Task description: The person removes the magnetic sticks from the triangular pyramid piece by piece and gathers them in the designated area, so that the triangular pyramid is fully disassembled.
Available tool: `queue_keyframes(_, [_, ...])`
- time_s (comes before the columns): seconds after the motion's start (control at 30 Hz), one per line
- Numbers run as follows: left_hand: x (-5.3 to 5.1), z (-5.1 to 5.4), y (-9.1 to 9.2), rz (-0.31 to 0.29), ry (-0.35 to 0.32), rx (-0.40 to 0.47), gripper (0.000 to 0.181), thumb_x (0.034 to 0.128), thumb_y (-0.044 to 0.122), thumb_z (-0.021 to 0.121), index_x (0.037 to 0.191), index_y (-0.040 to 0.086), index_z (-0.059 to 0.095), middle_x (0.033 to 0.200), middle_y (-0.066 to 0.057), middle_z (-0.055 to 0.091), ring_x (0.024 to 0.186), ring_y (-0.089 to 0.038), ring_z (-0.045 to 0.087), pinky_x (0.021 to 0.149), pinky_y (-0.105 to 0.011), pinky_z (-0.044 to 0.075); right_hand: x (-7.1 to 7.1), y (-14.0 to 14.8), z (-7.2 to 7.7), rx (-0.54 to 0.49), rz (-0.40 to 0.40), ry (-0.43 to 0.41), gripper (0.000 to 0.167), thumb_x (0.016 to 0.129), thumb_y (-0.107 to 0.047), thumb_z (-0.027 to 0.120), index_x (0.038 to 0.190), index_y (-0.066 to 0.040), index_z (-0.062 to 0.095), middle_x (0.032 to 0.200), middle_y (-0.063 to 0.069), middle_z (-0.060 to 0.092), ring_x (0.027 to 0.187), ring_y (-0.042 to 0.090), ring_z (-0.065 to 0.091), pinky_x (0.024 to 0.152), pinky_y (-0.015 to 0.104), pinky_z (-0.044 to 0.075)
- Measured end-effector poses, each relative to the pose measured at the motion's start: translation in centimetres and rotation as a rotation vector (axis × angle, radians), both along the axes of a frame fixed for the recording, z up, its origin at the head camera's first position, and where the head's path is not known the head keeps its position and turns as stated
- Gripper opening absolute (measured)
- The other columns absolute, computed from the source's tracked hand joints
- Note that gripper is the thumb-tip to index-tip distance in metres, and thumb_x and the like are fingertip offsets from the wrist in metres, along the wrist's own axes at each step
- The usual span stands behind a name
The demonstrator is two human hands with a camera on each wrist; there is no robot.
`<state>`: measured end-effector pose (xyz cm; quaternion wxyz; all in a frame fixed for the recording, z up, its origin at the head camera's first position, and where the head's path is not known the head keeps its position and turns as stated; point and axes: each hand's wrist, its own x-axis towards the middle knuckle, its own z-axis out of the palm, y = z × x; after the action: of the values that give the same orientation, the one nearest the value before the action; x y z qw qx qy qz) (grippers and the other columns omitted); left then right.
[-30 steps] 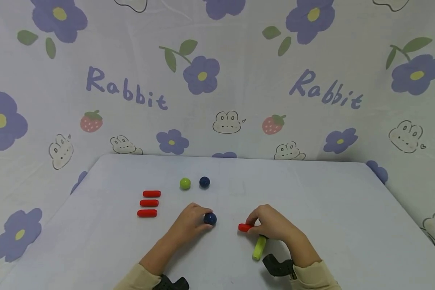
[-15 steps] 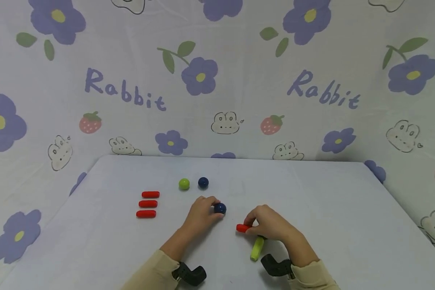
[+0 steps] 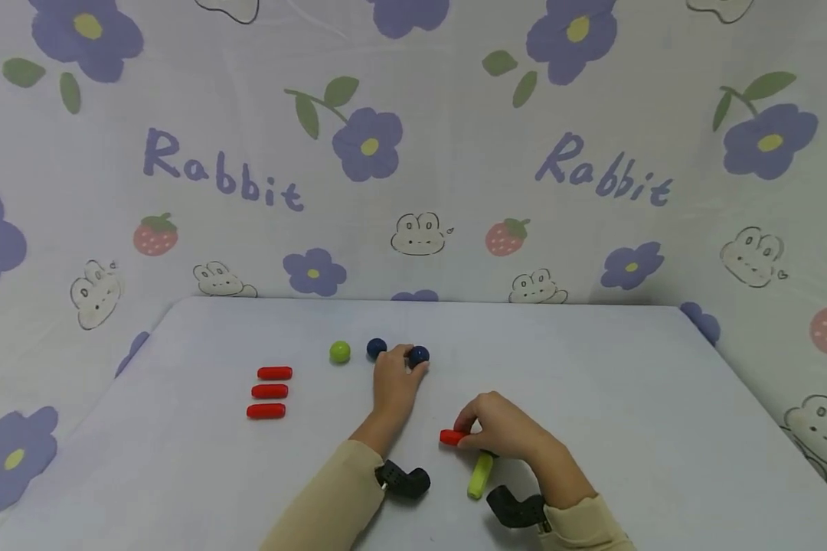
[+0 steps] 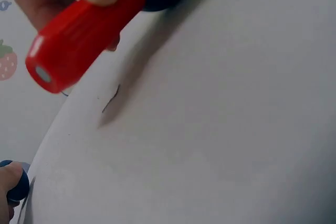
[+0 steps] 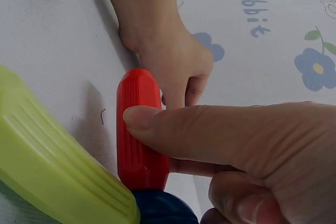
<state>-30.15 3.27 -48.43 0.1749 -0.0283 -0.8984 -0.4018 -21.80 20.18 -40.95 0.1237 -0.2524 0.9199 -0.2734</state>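
Observation:
My left hand pinches a dark blue ball between thumb and fingers near the back of the table. That ball also shows at the lower left of the left wrist view. My right hand pinches a red ribbed rod, its thumb lying along the side. One end of the rod meets another dark blue ball, mostly hidden by the hand in the head view. A yellow-green rod touches this same ball and slants toward the front. The red rod's free end points left.
Several loose pieces lie on the white table: three red rods stacked in parallel at left, a green ball and a dark blue ball at the back. A patterned cloth hangs behind.
My left hand has carried its blue ball away from me toward the back, beside the loose balls. My right hand stays nearly still with the red rod. The head view has shifted slightly.

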Motion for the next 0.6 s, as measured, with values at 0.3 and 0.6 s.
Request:
queue_keyframes(0.3, [-0.88, 0.09, 0.69, -0.001, 0.002, 0.016, 0.041, 0.0821, 0.024, 0.071, 0.116, 0.002, 0.062, 0.113, -0.013, 0.066, 0.109, -0.026, 0.057, 0.096, -0.037, 0.045, 0.10, 0.13, 0.16, 0.000, -0.012, -0.021, 0.011, 0.076, -0.006, 0.074, 0.087, -0.004, 0.073, 0.086, 0.003, 0.071, 0.084, 0.014, 0.058, 0.075, 0.037, 0.049])
queue_keyframes(0.6, [-0.95, 0.10, 0.51, 0.013, 0.032, -0.047, 0.043, 0.0825, 0.024, 0.070, 0.119, 0.003, 0.061, 0.117, -0.013, 0.065, 0.110, -0.026, 0.057, 0.097, -0.036, 0.044, 0.12, -0.03, 0.19, 0.009, -0.005, -0.011, 0.012, 0.076, -0.006, 0.074, 0.087, -0.003, 0.072, 0.086, 0.004, 0.071, 0.085, 0.015, 0.059, 0.078, 0.040, 0.050])
